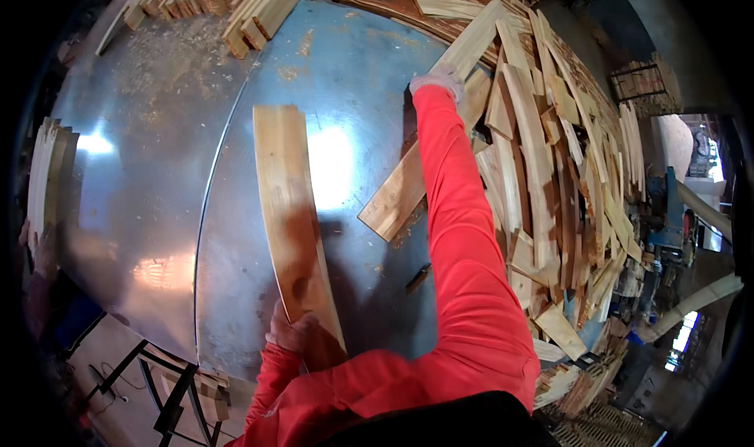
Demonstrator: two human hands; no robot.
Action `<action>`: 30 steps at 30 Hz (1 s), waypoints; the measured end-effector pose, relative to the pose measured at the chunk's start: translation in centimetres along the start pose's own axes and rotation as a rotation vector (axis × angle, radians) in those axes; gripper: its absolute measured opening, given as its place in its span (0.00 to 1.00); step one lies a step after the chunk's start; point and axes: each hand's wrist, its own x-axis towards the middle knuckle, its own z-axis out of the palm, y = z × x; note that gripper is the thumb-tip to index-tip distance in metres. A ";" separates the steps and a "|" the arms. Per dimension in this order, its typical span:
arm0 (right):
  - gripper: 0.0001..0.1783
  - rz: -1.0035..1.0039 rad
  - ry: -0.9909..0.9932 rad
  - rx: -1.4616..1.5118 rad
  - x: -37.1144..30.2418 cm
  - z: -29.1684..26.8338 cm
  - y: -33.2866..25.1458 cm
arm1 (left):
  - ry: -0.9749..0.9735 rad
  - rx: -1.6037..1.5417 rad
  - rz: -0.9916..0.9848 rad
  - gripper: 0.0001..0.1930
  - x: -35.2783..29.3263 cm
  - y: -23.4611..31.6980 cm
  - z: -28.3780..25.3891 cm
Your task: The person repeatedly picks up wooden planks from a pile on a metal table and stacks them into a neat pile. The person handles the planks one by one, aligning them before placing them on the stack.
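My left hand (289, 329) is closed round the near end of a long wooden board (289, 188). That board reaches away from me over the metal tabletop (365, 78), with a dark patch near its middle. My right arm is stretched far forward, and my right hand (444, 82) grips a second wooden board (397, 192) lying aslant at the edge of a heap of boards. The hand and red sleeve cover part of it, so I cannot tell whether the pale board (475, 34) beyond the hand is the same piece. A small dark tool (419, 278) lies by my right sleeve.
A loose heap of boards (542, 180) fills the right side. More wood pieces (267, 11) are stacked at the far left edge. At the left rim another person's hand (43, 254) is at a stack of boards (49, 172). A seam (206, 203) divides the tabletop; sawdust is scattered on it.
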 end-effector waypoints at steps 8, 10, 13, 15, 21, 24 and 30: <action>0.21 -0.015 -0.613 2.154 -15.6 -5.5 11.7 | -0.176 -0.312 0.137 0.23 5.9 -0.1 1.7; 0.22 -0.041 -0.734 1.876 -24.1 -6.4 13.7 | -0.082 -0.048 0.094 0.24 6.3 1.3 1.7; 0.29 -0.401 -0.319 0.731 -37.5 -5.2 16.2 | -0.002 0.297 0.042 0.26 2.2 10.6 3.5; 0.29 -0.705 -0.407 0.628 -44.4 -4.5 16.9 | -0.050 0.258 0.123 0.38 1.8 9.4 4.7; 0.41 -0.572 -0.240 0.475 -37.2 -4.4 15.2 | 0.211 0.514 0.212 0.58 2.5 6.8 7.2; 0.60 -0.087 0.028 0.288 -27.3 -1.4 9.1 | 0.167 0.563 0.017 0.58 -0.1 11.8 8.0; 0.58 0.102 -0.261 0.686 -25.4 -0.3 9.1 | 0.161 0.614 0.220 0.54 1.2 9.2 4.3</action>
